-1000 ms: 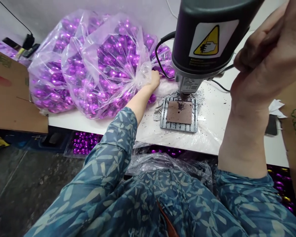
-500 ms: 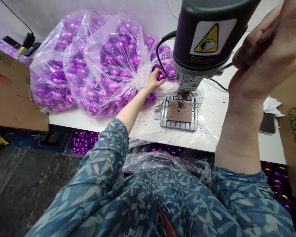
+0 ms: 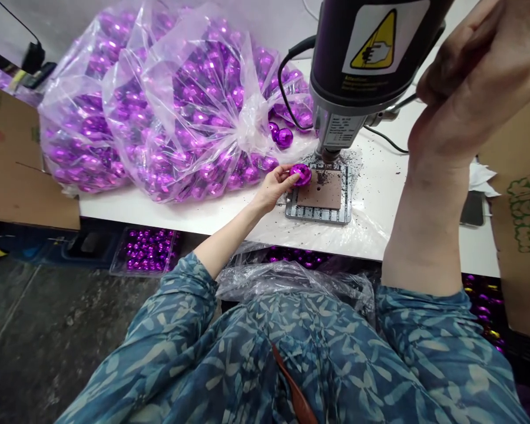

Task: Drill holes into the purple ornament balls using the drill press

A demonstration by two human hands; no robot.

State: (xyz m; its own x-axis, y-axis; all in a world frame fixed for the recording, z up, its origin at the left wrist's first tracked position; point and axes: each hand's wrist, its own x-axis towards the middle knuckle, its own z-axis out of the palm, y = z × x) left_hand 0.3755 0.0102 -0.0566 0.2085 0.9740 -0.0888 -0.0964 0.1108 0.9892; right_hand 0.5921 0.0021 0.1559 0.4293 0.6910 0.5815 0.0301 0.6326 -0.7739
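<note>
Left grip [image 3: 274, 187] with purple ball [image 3: 301, 174] beside drill plate [image 3: 322, 194], below bulging bag [image 3: 189, 106].

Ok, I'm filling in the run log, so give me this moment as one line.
left hand: holds purple ball at drill plate | right hand: gripping press lever, raised | bags of balls: on table

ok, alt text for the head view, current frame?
A left hand holds a purple ball at the edge of a drill press plate on a white table, while the right hand grips the press's lever beside the dark motor head. Clear bags of purple balls lie to the left.
</note>
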